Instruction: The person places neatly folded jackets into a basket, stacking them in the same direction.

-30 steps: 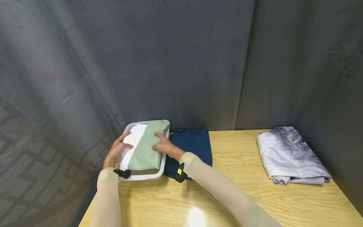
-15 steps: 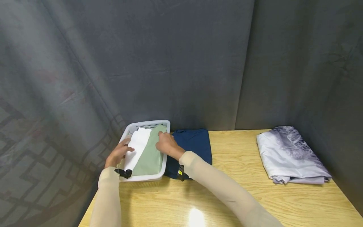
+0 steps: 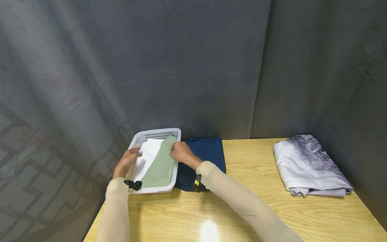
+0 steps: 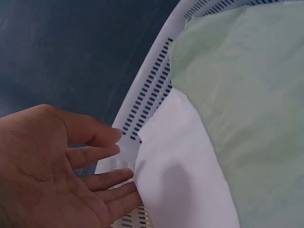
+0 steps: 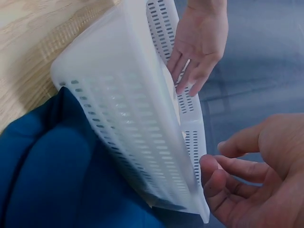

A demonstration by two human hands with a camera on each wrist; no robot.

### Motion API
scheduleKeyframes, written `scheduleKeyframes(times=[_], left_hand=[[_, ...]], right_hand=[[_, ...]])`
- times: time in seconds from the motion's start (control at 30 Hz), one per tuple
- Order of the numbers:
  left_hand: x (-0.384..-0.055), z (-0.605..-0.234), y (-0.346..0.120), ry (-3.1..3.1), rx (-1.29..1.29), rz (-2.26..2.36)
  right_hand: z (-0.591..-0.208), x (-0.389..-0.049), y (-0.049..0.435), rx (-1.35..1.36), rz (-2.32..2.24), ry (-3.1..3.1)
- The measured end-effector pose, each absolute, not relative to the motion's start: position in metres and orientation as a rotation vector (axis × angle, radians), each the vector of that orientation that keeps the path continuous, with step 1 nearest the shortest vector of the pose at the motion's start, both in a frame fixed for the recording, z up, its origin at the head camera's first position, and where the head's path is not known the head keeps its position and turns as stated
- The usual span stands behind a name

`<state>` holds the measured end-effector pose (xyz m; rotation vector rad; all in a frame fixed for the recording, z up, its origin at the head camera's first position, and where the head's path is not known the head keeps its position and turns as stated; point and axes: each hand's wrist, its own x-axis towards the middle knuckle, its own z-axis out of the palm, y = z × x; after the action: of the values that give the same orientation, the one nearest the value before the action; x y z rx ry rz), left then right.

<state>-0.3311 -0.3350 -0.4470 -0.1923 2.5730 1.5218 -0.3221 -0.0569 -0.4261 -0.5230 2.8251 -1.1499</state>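
Observation:
A white plastic basket [image 3: 155, 190] with slotted walls holds a folded cloth, part white [image 3: 147, 158] and part pale green [image 3: 158, 169]. My left hand [image 3: 127, 161] is at the basket's left side. In the left wrist view, its straight fingers [image 4: 107, 180] reach the edge of the white part, with the thumb apart from them. Over the right rim is my right hand [image 3: 182, 154]. The right wrist view shows that hand's fingers [image 5: 242, 168] loosely bent, with nothing between them and the thumb, right by the rim.
A folded navy cloth [image 3: 207, 154] lies against the basket's right side. Far to the right, a folded white and grey-purple cloth [image 3: 309, 168] lies on the wooden table [image 3: 242, 191]. Dark grey curtains [image 3: 193, 74] hang behind the table and along its sides.
The green and white cloth has sunk lower into the basket, showing more of the back wall. My right hand has shifted right to the rim, its fingers more bent; my left hand moved slightly.

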Motion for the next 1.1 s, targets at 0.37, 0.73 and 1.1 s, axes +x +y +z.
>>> scheduleKeyframes(times=[0.37, 0.73, 1.1], left_hand=[[-0.331, -0.428, -0.310, 2.682, -0.173, 1.594], [-0.331, -0.409, -0.264, 2.704, -0.038, 1.799], [-0.323, -0.406, -0.214, 2.708, 0.034, 1.833]], right_hand=[[-0.424, -0.325, -0.041, -0.614, -1.214, 2.789], [-0.423, -0.326, -0.015, -0.579, -1.264, 2.784], [-0.430, -0.329, 0.023, -0.508, -1.349, 2.756]])
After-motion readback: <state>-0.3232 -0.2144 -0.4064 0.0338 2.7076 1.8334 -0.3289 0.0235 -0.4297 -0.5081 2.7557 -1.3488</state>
